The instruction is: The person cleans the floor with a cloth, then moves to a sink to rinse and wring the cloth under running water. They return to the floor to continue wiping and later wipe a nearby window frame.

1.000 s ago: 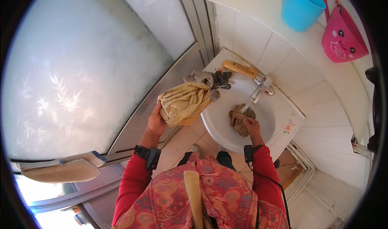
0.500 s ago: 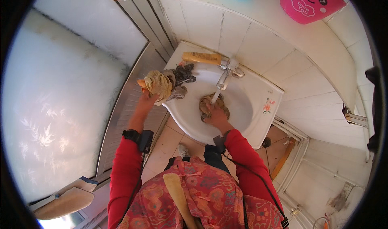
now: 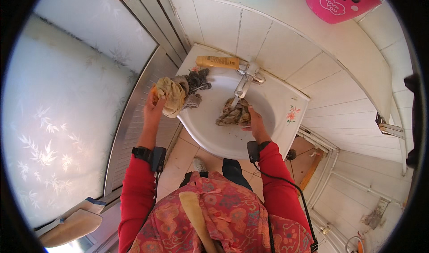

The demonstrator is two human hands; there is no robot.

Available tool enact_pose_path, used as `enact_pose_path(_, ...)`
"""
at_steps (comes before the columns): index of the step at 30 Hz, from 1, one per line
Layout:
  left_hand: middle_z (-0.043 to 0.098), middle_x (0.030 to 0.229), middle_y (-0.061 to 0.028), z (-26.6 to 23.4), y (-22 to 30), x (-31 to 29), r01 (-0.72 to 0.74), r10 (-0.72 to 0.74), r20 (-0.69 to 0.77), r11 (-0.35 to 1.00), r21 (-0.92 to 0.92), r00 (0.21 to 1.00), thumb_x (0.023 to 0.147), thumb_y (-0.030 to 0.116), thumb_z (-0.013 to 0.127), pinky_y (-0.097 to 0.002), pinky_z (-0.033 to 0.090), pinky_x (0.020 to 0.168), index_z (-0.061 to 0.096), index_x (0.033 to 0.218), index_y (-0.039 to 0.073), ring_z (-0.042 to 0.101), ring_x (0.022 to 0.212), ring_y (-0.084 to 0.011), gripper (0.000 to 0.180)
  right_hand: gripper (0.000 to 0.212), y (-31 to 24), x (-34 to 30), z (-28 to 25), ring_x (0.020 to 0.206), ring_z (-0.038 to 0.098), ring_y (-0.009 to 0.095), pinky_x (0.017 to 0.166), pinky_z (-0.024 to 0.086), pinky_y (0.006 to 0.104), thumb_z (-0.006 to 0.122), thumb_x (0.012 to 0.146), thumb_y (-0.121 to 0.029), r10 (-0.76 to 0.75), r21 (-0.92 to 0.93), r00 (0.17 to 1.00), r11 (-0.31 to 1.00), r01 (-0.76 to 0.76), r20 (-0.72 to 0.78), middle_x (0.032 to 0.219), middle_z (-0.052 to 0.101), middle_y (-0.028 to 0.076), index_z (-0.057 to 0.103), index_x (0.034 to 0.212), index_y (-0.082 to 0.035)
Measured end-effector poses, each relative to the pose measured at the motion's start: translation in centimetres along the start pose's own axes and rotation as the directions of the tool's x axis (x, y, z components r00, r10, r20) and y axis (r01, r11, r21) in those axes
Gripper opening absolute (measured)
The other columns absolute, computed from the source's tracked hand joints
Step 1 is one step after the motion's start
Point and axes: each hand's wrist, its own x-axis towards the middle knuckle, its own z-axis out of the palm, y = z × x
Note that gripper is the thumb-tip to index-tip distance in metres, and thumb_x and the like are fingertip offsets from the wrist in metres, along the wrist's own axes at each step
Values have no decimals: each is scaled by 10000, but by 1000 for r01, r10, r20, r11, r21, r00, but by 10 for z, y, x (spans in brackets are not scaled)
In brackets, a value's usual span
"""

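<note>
My left hand (image 3: 155,105) is holding a yellowish cloth (image 3: 172,96) beside the basin (image 3: 206,130); under the faucet (image 3: 244,85), a crumpled brown cloth (image 3: 233,114) is lying just left of my nearer right hand (image 3: 256,122), whose grip I can't make out.

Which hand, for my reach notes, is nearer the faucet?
Right. The right hand is at the brownish cloth under the faucet; the left hand is farther away, leftward, at the yellowish cloth.

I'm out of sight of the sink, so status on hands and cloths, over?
Left hand holding yellow cloth. Right hand at brown cloth in sink, grip unclear. Tap running onto it. Dark cloth on sink's left side.
</note>
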Motion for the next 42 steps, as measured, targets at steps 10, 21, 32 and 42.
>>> enact_pose_path(10, 539, 1239, -125, -5, 6, -11, -8, 64, -284, 981, 194, 957, 879, 89, 573, -301, 393, 950, 437, 1327, 0, 515, 1127, -201, 476, 584, 30, 22, 36, 1154, 479, 350, 879, 454, 469, 707, 695, -363, -436, -967, 876, 47, 250, 205, 1270, 462, 199, 540, 1228, -191)
enact_pose_path(21, 577, 1184, -102, 32, 28, -50, -136, 136, -67, 991, 3, 988, 921, 75, 520, -301, 438, 911, 544, 1206, 6, 562, 1064, -189, 294, 240, 10, 48, 69, 615, 597, 115, 468, 476, 255, 558, 896, -191, -281, -79, 957, 958, 275, -70, 860, 637, 56, 584, 1096, -62)
enact_pose_path(32, 544, 1186, -108, 71, -40, -63, 644, -565, 310, 690, -330, 765, 928, 369, 506, -365, 498, 842, 473, 1272, 64, 563, 1042, -241, 461, 361, 24, 50, 51, 880, 598, 224, 726, 504, 362, 632, 810, -195, -724, -743, 681, 395, 539, 109, 950, 629, 86, 577, 1155, -106)
enact_pose_path(42, 247, 1445, -155, 106, -85, -76, 827, -763, 331, 548, -127, 556, 855, 510, 550, -508, 443, 911, 238, 1421, 84, 362, 1236, -363, 774, 294, 23, 12, 50, 899, 609, 288, 802, 489, 375, 604, 795, -153, -567, -708, 824, 593, 385, -26, 994, 632, 119, 616, 1084, -100)
